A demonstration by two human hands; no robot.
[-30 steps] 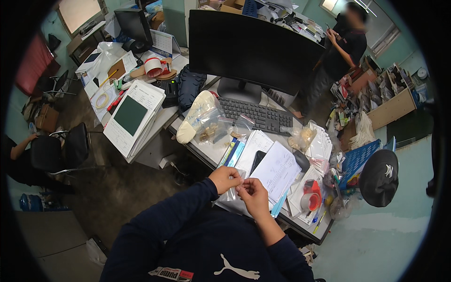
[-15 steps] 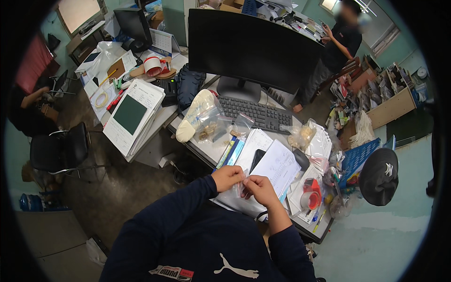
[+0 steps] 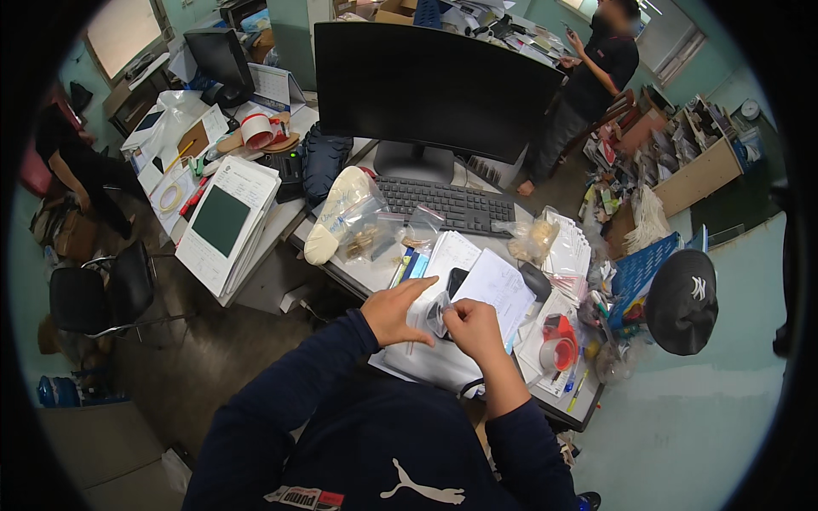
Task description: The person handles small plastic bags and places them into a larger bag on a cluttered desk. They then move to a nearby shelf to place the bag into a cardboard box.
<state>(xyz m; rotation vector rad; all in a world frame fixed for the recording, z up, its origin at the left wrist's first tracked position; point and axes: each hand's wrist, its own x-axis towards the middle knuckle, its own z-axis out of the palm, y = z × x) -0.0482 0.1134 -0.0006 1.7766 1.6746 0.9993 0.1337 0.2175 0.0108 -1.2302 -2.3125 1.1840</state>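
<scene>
My right hand (image 3: 475, 329) is closed in a pinch on a small clear plastic bag (image 3: 433, 315) above the near edge of the desk. Left of the bag, my left hand (image 3: 394, 313) is open, thumb and fingers spread apart, its fingertips close to the bag's side. What the bag contains is too unclear to name. Beneath the hands lie white paper sheets (image 3: 496, 288), with a dark phone (image 3: 457, 281) partly under them.
A large monitor (image 3: 434, 94) and black keyboard (image 3: 443, 204) stand behind the papers. Plastic bags with tan pieces (image 3: 365, 241) lie left. A red tape dispenser (image 3: 558, 341) and a mouse (image 3: 535, 281) are right. A black cap (image 3: 683, 302) hangs by the wall. Two other people are farther off.
My left hand has let go of the bag and spread its fingers. My right hand still pinches it. The view has shifted slightly, and the person at far left has leaned over.
</scene>
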